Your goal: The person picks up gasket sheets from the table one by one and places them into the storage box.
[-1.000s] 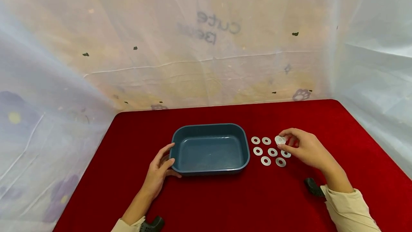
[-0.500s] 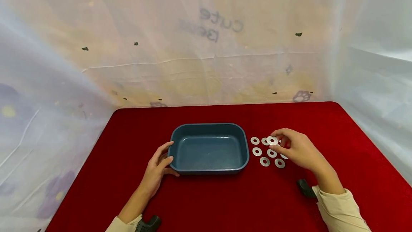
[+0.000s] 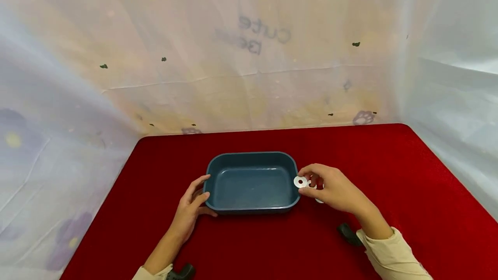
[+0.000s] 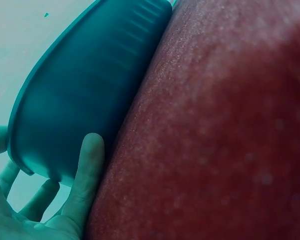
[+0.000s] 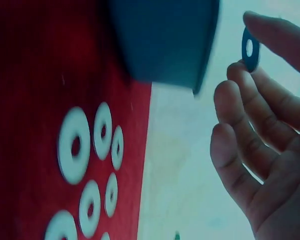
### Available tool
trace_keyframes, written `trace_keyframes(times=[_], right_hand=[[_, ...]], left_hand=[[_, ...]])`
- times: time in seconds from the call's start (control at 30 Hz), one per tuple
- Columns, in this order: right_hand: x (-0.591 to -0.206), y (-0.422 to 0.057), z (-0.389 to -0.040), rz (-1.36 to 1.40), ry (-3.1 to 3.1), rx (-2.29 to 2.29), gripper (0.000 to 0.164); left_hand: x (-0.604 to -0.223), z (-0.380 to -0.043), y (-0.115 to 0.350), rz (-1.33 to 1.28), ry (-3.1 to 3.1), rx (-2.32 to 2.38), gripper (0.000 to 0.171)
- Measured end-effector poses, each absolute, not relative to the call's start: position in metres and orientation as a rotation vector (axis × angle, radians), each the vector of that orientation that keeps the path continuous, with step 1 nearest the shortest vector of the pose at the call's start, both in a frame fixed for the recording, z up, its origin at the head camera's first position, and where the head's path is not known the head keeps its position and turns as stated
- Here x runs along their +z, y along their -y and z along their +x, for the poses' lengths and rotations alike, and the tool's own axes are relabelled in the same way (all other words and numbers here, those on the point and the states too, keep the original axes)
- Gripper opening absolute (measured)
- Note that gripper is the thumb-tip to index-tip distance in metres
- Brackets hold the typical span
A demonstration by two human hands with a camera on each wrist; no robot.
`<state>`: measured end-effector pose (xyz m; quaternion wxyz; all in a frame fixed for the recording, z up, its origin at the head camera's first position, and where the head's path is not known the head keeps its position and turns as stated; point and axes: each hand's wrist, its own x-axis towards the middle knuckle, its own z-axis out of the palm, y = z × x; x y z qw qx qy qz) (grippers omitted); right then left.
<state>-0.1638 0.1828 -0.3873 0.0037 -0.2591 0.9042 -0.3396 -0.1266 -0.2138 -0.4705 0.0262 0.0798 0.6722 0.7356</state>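
A blue-grey rectangular basin [image 3: 253, 189] stands on the red tabletop. My left hand [image 3: 186, 215] holds its left end, with fingertips on the rim and one finger low along the outer wall [image 4: 65, 110]. At the basin's right rim, my right hand [image 3: 332, 187] pinches a flat white washer [image 3: 296, 182] between thumb and finger. The right wrist view shows this washer [image 5: 251, 65] raised above the table, its other fingers loosely bent. Several more washers [image 5: 65, 152] lie on the cloth right of the basin; in the head view the right hand mostly covers them.
Red cloth [image 3: 253, 245] covers the table in front of and around the basin. A pale patterned sheet [image 3: 249, 90] hangs behind it, with similar sheeting on both sides. A dark device sits at each wrist, by the beige cuffs.
My right hand has carried the pinched washer leftward, from above the laid-out washers to the basin's right rim. The left hand has kept its hold on the basin.
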Motion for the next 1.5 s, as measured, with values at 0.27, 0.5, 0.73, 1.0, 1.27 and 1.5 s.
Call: trace_keyframes(times=[0.27, 0.5, 0.73, 1.0, 1.27, 1.5], right_hand=[[-0.405, -0.161, -0.164, -0.834, -2.764, -1.161, 0.03], [-0.408, -0.155, -0.162, -0.735, -2.823, -1.154, 0.033], [-0.405, -0.152, -0.163, -0.763, -2.853, -1.15, 0.032], [-0.407, -0.152, -0.159, -0.75, -2.922, -1.128, 0.031], [-0.406, -0.147, -0.163, -0.761, -2.928, -1.117, 0.033], [-0.404, -0.144, -0.161, -0.743, -2.963, -1.058, 0.033]], left_hand=[[-0.475, -0.124, 0.213, 0.21, -2.087, 2.256, 0.05], [-0.47, -0.126, 0.213, 0.212, -2.089, 2.24, 0.05], [-0.465, -0.126, 0.215, 0.207, -2.1, 2.247, 0.05], [-0.465, -0.125, 0.214, 0.2, -2.113, 2.231, 0.051], [-0.463, -0.127, 0.216, 0.176, -2.121, 2.263, 0.05], [-0.463, -0.127, 0.216, 0.217, -2.124, 2.248, 0.05]])
